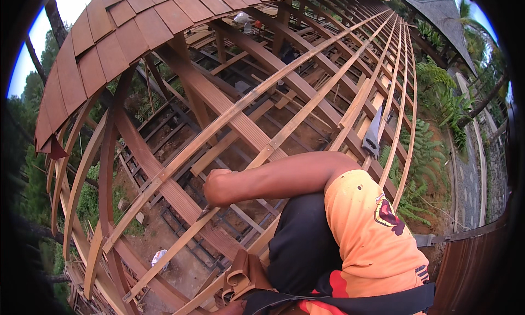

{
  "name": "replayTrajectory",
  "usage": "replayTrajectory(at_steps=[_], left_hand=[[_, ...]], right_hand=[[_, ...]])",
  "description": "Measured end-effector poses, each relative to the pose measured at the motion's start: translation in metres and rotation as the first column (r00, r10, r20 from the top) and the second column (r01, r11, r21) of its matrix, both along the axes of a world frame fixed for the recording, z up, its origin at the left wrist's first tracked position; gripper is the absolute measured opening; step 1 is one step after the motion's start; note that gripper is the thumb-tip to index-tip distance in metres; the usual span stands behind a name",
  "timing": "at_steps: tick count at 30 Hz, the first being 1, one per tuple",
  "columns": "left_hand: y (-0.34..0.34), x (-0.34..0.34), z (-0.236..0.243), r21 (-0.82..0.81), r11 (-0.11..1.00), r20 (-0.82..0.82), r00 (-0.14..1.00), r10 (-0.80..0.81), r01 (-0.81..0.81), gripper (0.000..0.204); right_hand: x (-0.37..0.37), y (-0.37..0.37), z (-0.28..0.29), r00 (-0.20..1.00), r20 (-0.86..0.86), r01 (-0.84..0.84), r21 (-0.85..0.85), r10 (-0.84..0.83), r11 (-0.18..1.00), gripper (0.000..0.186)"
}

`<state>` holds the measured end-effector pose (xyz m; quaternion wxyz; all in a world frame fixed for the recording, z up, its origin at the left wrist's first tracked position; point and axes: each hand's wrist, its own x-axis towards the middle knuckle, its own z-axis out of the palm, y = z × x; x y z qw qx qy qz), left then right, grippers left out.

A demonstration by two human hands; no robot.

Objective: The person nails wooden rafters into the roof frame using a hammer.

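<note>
My right arm, in an orange sleeve, bends across the middle, and my right hand [217, 187] is closed in a fist above a wooden batten [180, 243]. A small dark tip [204, 211] shows below the fist at the batten; what it belongs to is hidden. At the lower edge, beside a brown tool pouch [247, 275], a bit of skin shows that seems to be my left hand [232, 308]; its fingers are out of sight. My dark-clad leg [301, 241] is bent beneath the right arm.
Long battens [306, 110] cross thick rafters [216, 99], with open gaps down to the ground. Wooden shingles [109, 41] cover the upper left. A handsaw [373, 135] rests on the battens at right. Ferns [426, 151] grow beyond the edge. A white bag [159, 258] lies below.
</note>
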<state>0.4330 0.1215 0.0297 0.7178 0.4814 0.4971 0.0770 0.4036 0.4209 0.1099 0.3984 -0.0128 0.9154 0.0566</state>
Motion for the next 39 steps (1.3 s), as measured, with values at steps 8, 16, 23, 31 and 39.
replayTrajectory(at_steps=[8,16,23,31,39], left_hand=[[-0.006,0.004,0.001,0.003,1.000,0.013,1.000,0.010,-0.010,0.035],[-0.008,0.005,0.004,-0.005,0.999,0.015,0.999,0.032,-0.032,0.035],[-0.021,0.007,0.009,-0.009,1.000,0.029,0.999,0.030,-0.030,0.035],[-0.030,0.004,0.008,-0.008,0.999,0.041,0.998,0.044,-0.044,0.035],[-0.024,0.010,0.002,0.021,0.999,0.066,0.997,0.042,-0.044,0.035]], right_hand=[[-0.001,-0.001,0.003,0.999,-0.002,-0.033,0.007,0.033,0.999,0.032],[0.006,0.005,-0.001,0.996,-0.070,-0.057,-0.051,0.053,0.997,0.027],[0.002,0.002,0.007,0.997,-0.014,-0.070,-0.011,0.070,0.997,0.033],[0.001,0.002,0.015,0.997,-0.048,-0.054,-0.044,0.052,0.998,0.034],[-0.006,-0.008,0.016,0.992,0.064,0.105,0.017,-0.106,0.994,0.034]])
